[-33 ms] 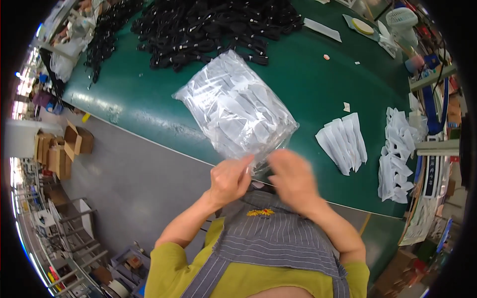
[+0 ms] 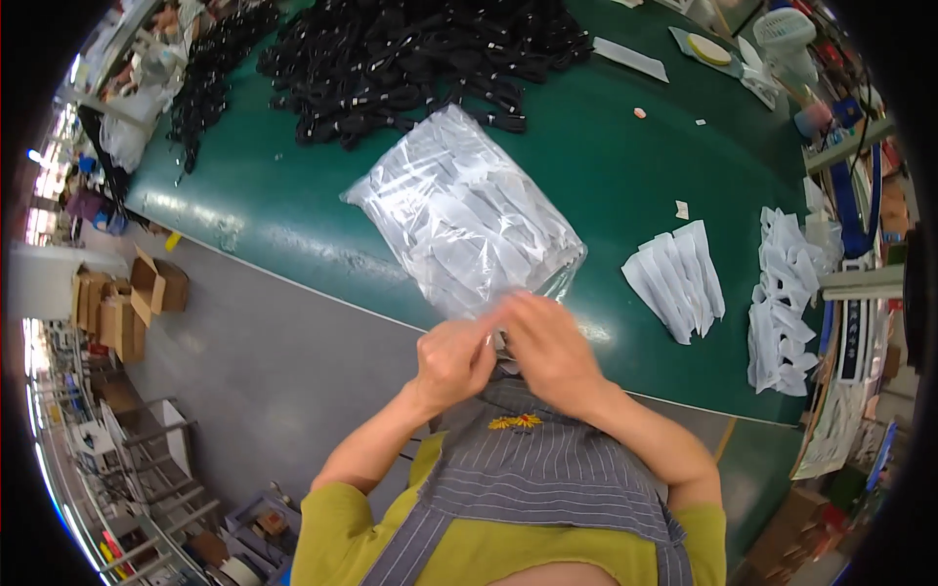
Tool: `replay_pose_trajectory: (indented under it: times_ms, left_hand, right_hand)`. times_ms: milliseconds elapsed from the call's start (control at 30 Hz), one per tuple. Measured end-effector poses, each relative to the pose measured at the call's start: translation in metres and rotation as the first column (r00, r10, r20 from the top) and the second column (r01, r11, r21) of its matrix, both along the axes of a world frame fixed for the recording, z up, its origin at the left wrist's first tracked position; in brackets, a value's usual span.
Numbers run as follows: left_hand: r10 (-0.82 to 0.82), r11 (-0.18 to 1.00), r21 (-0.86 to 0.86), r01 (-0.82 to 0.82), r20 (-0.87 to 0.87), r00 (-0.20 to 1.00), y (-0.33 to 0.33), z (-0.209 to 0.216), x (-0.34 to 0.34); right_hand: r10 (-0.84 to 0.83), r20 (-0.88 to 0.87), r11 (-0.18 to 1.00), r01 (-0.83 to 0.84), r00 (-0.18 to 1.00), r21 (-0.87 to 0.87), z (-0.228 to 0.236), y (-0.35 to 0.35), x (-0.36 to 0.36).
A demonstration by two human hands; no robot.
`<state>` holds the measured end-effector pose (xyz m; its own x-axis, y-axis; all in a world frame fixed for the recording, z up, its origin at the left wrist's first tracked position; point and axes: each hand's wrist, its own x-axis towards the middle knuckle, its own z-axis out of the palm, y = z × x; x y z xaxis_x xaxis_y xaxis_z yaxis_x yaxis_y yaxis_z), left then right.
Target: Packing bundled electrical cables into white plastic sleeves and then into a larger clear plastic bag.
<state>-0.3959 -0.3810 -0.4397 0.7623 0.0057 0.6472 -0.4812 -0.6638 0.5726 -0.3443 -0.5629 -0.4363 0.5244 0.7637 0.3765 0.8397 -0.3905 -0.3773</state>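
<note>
A large clear plastic bag (image 2: pixel 479 210), packed with slim white sleeves, lies on the green table (image 2: pixel 283 230) with its gathered mouth at the near edge. My left hand (image 2: pixel 451 361) is closed on that mouth, thumb and forefinger pinching the bunched plastic. Against its fingertips, from the right, comes my right hand (image 2: pixel 549 347). Its fingers curl over the bag's neck but are smeared by motion, so whether they grip anything cannot be made out. Partly hidden between the hands is the twisted end of the bag.
Black bundled cables (image 2: pixel 410 59) are heaped at the far side. To the right lie a fan of white sleeves (image 2: pixel 676 281) and a longer row of white sleeves (image 2: pixel 782 303). Cardboard boxes (image 2: pixel 156 283) stand on the floor at left. A small fan (image 2: pixel 785 34) is at far right.
My right hand has moved left, from beside the bag's neck to against my left hand. The left hand keeps its hold, and the bag lies almost the same.
</note>
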Motion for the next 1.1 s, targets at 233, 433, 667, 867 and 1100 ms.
replay_pose_trajectory:
  times_ms: [233, 433, 667, 867, 1100]
  left_hand:
    - [-0.029, 0.998, 0.058, 0.029, 0.014, 0.999, 0.005, 0.017, 0.000]
    - [-0.120, 0.992, 0.045, 0.117, 0.061, 0.991, 0.007, 0.022, 0.008]
    - [-0.241, 0.965, 0.105, 0.242, -0.028, 0.970, 0.002, 0.013, 0.004]
    - [-0.152, 0.977, 0.140, 0.163, -0.088, 0.984, 0.017, 0.014, -0.008]
    - [-0.283, 0.948, 0.131, 0.291, -0.082, 0.956, 0.007, 0.007, 0.016]
  right_hand:
    - [-0.254, -0.028, 0.951, 0.255, 0.967, 0.176, 0.024, 0.044, 0.040]
    - [0.055, -0.094, 0.968, -0.029, 0.994, 0.250, -0.006, 0.020, -0.005]
    - [-0.354, -0.102, 0.933, 0.344, 0.930, -0.107, -0.005, 0.053, 0.048]
    - [-0.367, -0.072, 0.930, 0.366, 0.928, -0.025, -0.023, 0.064, 0.066]
    - [-0.401, 0.103, 0.916, 0.402, 0.910, 0.018, -0.031, 0.059, 0.081]
